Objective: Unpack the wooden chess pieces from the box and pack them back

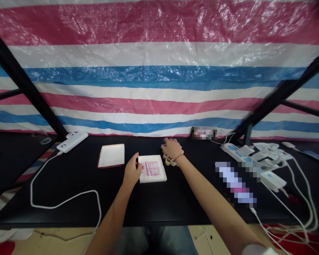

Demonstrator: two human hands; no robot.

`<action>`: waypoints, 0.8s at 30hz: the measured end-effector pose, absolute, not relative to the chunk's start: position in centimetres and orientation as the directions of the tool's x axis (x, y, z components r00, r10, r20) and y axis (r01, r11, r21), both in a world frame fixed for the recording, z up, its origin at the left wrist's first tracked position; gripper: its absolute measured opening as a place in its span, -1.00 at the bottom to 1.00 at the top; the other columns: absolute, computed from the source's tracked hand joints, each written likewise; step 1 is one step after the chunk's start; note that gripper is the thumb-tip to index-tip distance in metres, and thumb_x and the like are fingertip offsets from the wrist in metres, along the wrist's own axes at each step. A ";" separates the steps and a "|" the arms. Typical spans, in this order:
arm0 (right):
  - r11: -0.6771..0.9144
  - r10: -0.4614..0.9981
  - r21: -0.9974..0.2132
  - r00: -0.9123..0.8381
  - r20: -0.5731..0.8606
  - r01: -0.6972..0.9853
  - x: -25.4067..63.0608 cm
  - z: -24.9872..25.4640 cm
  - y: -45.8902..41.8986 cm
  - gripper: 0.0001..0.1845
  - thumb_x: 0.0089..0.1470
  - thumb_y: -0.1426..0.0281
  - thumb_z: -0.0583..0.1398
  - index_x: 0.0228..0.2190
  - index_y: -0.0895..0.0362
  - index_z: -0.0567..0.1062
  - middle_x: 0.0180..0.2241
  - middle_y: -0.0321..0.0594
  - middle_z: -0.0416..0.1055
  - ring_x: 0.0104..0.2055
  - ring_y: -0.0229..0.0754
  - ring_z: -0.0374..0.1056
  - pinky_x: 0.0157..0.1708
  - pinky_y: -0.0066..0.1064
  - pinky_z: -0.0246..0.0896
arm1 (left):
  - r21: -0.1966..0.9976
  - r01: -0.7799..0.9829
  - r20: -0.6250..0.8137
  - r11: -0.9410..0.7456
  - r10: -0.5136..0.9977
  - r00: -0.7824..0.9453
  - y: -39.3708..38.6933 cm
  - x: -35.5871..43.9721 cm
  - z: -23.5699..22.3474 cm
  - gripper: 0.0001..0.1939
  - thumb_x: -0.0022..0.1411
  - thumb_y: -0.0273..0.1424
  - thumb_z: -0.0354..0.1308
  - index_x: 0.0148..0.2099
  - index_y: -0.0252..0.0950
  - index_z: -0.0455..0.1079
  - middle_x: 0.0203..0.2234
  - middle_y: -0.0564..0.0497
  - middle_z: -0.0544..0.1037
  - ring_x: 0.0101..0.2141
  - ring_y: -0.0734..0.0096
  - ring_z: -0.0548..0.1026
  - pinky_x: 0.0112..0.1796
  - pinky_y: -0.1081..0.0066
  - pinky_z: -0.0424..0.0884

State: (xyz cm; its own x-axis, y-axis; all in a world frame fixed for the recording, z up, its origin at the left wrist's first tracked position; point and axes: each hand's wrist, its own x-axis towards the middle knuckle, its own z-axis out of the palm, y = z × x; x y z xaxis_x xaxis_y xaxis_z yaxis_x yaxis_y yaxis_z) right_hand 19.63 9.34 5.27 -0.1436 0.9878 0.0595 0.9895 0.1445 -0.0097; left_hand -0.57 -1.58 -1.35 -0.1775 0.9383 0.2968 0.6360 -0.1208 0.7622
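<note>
My left hand (133,171) is at the left side of a shallow white box piece (162,174), its thumb by the edge and its index finger stretched out, with a gap between them. Red grid lines and marks show on the box piece's upper face. To its right, my right hand (172,148) lies palm down over a cluster of round, pale wooden Chinese chess pieces (168,162). Its fingers are bent a little and somewhat apart over the pieces, and it covers part of the cluster. Dark characters show on some pieces.
A shallow white box lid with red sides (111,155) lies left of my left hand. Farther left is a white power bank (73,141) with a trailing cable. Power strips (271,179), cables and a blurred-out phone (235,184) lie right. Striped sheeting (159,106) hangs behind.
</note>
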 end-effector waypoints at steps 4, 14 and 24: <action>0.150 0.988 0.029 -0.149 -0.045 0.988 18.5 5.4 11.3 -0.72 0.13 0.33 0.15 -0.18 0.21 0.53 -0.14 0.08 0.48 0.06 0.10 0.24 -0.08 -0.21 0.06 | 0.769 0.627 0.288 -0.127 0.944 -0.162 -1.6 -0.6 -1.1 -0.49 0.13 -0.54 0.00 0.16 -0.33 0.30 -0.07 -0.11 0.52 -0.30 0.39 0.48 -0.09 0.28 0.43; 0.195 0.976 0.010 -0.193 -0.102 0.981 17.1 8.2 11.8 -0.78 0.06 0.43 0.24 -0.22 0.23 0.55 -0.16 0.10 0.51 -0.01 0.05 0.37 -0.07 -0.23 0.09 | 0.762 0.631 0.310 -0.147 0.938 -0.155 -1.4 -0.8 -1.3 -0.53 0.13 -0.54 0.01 0.11 -0.29 0.36 -0.17 -0.06 0.53 -0.29 0.41 0.49 -0.11 0.34 0.44; 0.579 0.808 -0.466 -0.546 0.220 0.669 15.0 5.8 1.9 -0.92 0.14 0.46 0.17 -0.30 0.10 0.48 -0.34 -0.25 0.48 -0.31 -0.23 0.41 -0.27 -0.47 0.20 | 0.828 0.532 0.282 -0.176 0.951 -0.125 -1.0 -1.4 -2.0 -0.52 0.21 -0.53 -0.11 0.14 -0.26 0.37 0.02 -0.09 0.51 0.05 0.35 0.44 0.12 0.23 0.31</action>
State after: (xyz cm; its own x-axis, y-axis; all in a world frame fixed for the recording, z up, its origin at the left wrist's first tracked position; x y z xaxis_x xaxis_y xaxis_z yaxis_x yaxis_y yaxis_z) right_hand 14.98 1.91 5.80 -0.5463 0.8081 0.2202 0.6692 0.5792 -0.4656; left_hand -1.39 -1.05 -1.95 -0.1248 0.9511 0.2825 0.5316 -0.1763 0.8285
